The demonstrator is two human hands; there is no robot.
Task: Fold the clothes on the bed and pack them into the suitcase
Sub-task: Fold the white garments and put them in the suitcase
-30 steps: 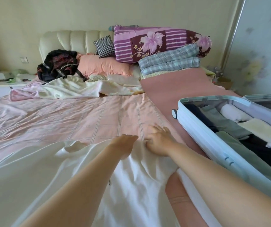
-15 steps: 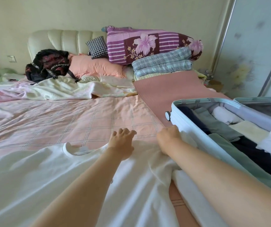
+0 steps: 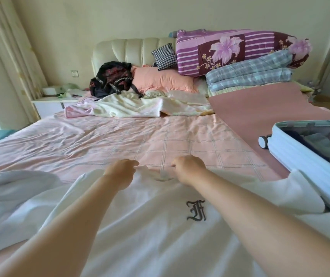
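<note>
**White T-shirt flat on the bed, collar pinched in both hands**

At the right edge, a pale blue hard-shell suitcase (image 3: 299, 156), open on the bed, with a ribbed wall and one white wheel (image 3: 263, 142) toward the headboard. Inside it, folded clothes (image 3: 319, 139) in navy, grey-green and white, only partly in view.

In the foreground, a white T-shirt (image 3: 150, 246), front up across the bed, smooth cotton with soft creases and a dark gothic letter F (image 3: 196, 210) on the chest. Gripped at the neckline (image 3: 160, 175) from both sides: left hand (image 3: 121, 169) with fingers curled onto the left of the collar, right hand (image 3: 189, 166) curled onto the right. Both forearms stretched out over the shirt. One sleeve lapped against the suitcase wall.

Beyond the collar, a wide stretch of pink checked sheet (image 3: 160, 136), lightly wrinkled, open as far as the bedding at the head. To the right of it, a plain rose cover (image 3: 260, 108) as far as the suitcase. At near left, a second white garment (image 3: 10, 196), crumpled.

At the head of the bed:
- a padded cream headboard (image 3: 130, 50)
- a black backpack (image 3: 112, 78)
- a peach pillow (image 3: 164, 79)
- a small black-and-white checked cushion (image 3: 165, 56)
- a purple floral quilt (image 3: 240, 50) on a folded blue plaid blanket (image 3: 250, 74)
- a rumpled cream blanket (image 3: 140, 106) in front of these

Beside the bed at left, a white table (image 3: 56, 101) with small clutter, too blurred to identify.
</note>
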